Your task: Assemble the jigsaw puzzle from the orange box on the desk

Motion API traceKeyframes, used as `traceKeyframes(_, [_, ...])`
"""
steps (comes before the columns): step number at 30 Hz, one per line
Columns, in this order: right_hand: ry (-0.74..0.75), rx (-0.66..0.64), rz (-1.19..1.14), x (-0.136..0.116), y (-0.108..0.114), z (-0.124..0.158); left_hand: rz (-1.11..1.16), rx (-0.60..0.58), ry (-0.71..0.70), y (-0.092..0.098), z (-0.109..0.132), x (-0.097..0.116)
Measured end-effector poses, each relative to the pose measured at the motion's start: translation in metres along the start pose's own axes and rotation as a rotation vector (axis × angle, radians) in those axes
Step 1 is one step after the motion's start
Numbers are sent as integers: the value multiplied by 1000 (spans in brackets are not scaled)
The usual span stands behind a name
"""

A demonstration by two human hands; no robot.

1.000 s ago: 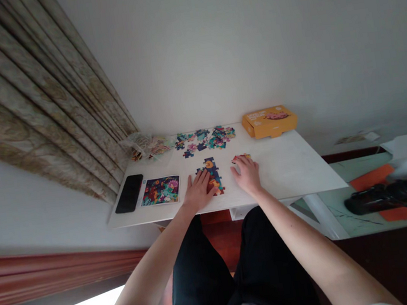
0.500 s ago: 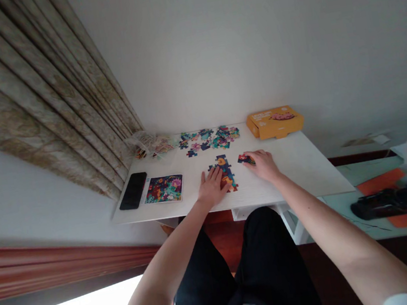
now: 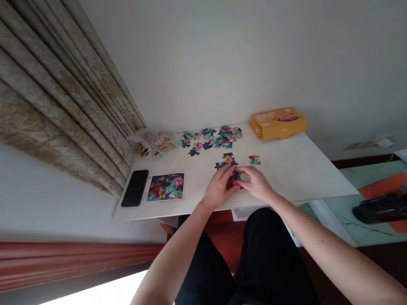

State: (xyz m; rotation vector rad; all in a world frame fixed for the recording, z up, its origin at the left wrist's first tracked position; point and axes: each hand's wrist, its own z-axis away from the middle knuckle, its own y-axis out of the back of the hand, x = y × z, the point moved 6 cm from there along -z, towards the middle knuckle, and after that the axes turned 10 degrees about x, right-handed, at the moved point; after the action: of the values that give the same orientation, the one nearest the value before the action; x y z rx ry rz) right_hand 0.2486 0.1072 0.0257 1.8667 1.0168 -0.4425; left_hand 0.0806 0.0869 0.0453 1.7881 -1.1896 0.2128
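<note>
The assembled jigsaw section (image 3: 229,166) lies flat on the white counter (image 3: 298,177), near the counter's front edge. Its long axis points from the person toward the wall (image 3: 211,45), leaning slightly off straight, with an orange patch on dark blue near its far end.

The left hand (image 3: 219,188) and right hand (image 3: 256,184) meet over the section's near end, covering it. Both are curled narrow, their fingers close together on the pieces. Whether either hand pinches a piece cannot be told from this view.

A small cluster of joined puzzle pieces (image 3: 254,159) lies just right of the section, near the right hand but not touching it. Beyond them, a loose spread of puzzle pieces (image 3: 211,140) runs across the back of the counter, apart from the section.

At the back right sits a closed orange cardboard box (image 3: 278,124), its long side running across the counter; its contents are hidden. At the back left, a crumpled clear plastic bag (image 3: 153,143) holds something colorful, too small to identify. Toward the left end, a black smartphone (image 3: 135,188) lies just beside a colorful floral picture card (image 3: 165,187). A patterned curtain (image 3: 29,96) hangs to the left of the counter.
</note>
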Motion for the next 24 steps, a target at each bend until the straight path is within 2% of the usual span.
traceKeyframes(3, [-60,-3,-39,-6,-9,11,21,-57,-40,4,4,3])
traceKeyframes(10, [-86,11,-102,-14,-10,9,47,-57,-33,23,2,-7])
traceKeyframes(14, [-93,-14,-106,-19,-12,6,100,-71,49,27,3,-14])
traceKeyframes(18, [-62,-47,-113,-20,-17,3,115,-27,147,29,8,-23])
traceKeyframes(24, [-9,42,31,0,-4,-7,-22,68,245,48,19,-54])
